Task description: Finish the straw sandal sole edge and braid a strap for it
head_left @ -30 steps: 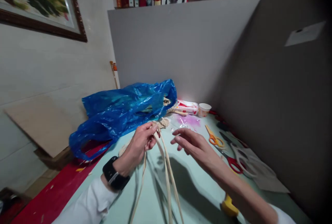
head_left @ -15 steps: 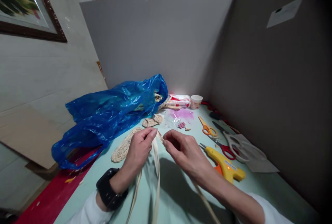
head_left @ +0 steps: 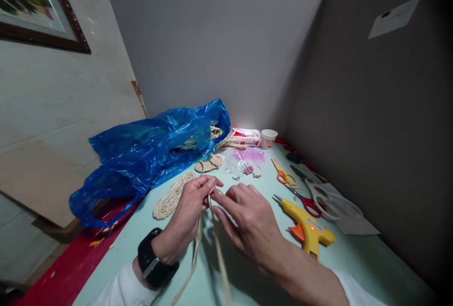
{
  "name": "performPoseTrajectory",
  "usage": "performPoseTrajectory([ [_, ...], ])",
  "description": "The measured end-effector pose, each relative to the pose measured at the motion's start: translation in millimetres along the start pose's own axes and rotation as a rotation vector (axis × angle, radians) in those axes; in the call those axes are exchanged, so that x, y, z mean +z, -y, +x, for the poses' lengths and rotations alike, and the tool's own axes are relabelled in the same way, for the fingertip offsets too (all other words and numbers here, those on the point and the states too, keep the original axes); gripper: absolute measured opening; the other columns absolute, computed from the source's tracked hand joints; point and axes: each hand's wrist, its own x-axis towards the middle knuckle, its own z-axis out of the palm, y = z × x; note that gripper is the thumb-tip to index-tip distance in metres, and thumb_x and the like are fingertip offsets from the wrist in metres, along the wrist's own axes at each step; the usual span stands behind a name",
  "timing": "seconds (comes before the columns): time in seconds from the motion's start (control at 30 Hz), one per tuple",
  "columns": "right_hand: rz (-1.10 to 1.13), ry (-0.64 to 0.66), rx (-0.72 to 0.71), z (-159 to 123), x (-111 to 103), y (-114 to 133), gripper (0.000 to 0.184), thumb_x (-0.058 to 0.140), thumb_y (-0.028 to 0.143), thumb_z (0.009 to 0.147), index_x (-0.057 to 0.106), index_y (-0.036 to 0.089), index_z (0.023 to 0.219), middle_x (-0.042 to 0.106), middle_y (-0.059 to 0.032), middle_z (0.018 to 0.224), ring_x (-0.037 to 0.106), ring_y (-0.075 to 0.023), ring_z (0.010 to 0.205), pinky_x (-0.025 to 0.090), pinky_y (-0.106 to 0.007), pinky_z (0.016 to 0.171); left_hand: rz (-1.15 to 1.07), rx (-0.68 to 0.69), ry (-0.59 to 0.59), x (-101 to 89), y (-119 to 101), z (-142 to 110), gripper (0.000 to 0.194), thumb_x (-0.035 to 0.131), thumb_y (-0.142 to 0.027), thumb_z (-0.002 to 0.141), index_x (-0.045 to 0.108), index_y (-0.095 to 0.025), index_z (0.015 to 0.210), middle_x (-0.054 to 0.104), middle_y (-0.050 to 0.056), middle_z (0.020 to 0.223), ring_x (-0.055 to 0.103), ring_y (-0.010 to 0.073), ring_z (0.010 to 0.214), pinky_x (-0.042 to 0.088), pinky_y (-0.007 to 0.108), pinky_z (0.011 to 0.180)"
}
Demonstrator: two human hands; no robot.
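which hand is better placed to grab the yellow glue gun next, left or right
Probably the right hand: the yellow glue gun lies to its right, while the left hand is farther off. Both are occupied at the beige strips.

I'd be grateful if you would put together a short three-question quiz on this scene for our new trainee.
1. Multiple choice: which of these lies nearest the right hand?
A) blue bag
B) yellow glue gun
C) white cup

2. True or false: the black wrist strap is worn on the left wrist.

3. Fill in the missing word: the left hand pinches pale, narrow ____ whose loose ends hang down toward the bottom of the picture.

Key:
1. B
2. True
3. strips
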Motion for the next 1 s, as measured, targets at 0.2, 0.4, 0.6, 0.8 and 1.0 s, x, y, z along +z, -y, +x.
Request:
performPoseTrajectory([
  [0.2,0.633,0.152,0.396,13.6,-17.8,-13.7,0.025,0.052,0.033,0.099,0.051,0.019,0.120,0.066,-0.0061,0.101,0.062,-0.0193,0.093,0.045,-0.033,0.084,-0.027,-0.033,0.093,10.2,-1.6,-8.2,0.023,0.062,-0.040,0.086,0.058,-0.019,0.095,0.047,-0.006,0.063,0.038,0.0068,0.053,0.029,0.017,0.049],
  [0.4,0.859,0.261,0.463,11.8,-11.4,-18.6,0.025,0.046,0.038,0.101,0.045,0.022,0.120,0.062,-0.0005,0.085,0.062,-0.0162,0.080,0.046,-0.030,0.077,-0.008,-0.034,0.119,10.3,-0.8,-7.8,0.023,0.054,-0.039,0.088,0.045,-0.023,0.103,0.045,-0.010,0.054,0.042,0.0087,0.052,0.032,0.018,0.051],
  [0.6,1.016,0.283,0.599,10.1,-7.6,-27.2,0.027,0.053,0.047,0.096,0.046,0.021,0.102,0.049,0.0045,0.077,0.042,-0.0079,0.056,0.035,-0.022,0.053,0.000,-0.085,0.166,8.3,-2.2,-6.1,0.016,0.053,-0.027,0.086,0.044,-0.023,0.099,0.039,-0.011,0.056,0.028,0.0070,0.049,0.024,0.017,0.047],
  [0.8,1.116,0.374,0.433,13.2,-9.5,-40.9,0.026,0.066,0.037,0.088,0.051,0.017,0.096,0.053,0.0005,0.084,0.050,-0.0130,0.078,0.040,-0.024,0.069,-0.059,-0.125,0.246,3.9,-9.0,-6.5,0.017,0.053,-0.030,0.088,0.043,-0.023,0.100,0.038,-0.010,0.059,0.027,0.0068,0.051,0.021,0.016,0.047],
  [1.0,0.697,0.408,0.433,11.8,-17.2,-29.2,0.007,0.043,0.015,0.093,0.042,0.020,0.087,0.050,0.0016,0.082,0.049,-0.0129,0.069,0.037,-0.027,0.065,-0.038,-0.167,0.295,2.6,-6.4,-5.6,0.017,0.057,-0.028,0.088,0.047,-0.020,0.098,0.039,-0.010,0.056,0.027,0.0060,0.051,0.022,0.016,0.046],
])
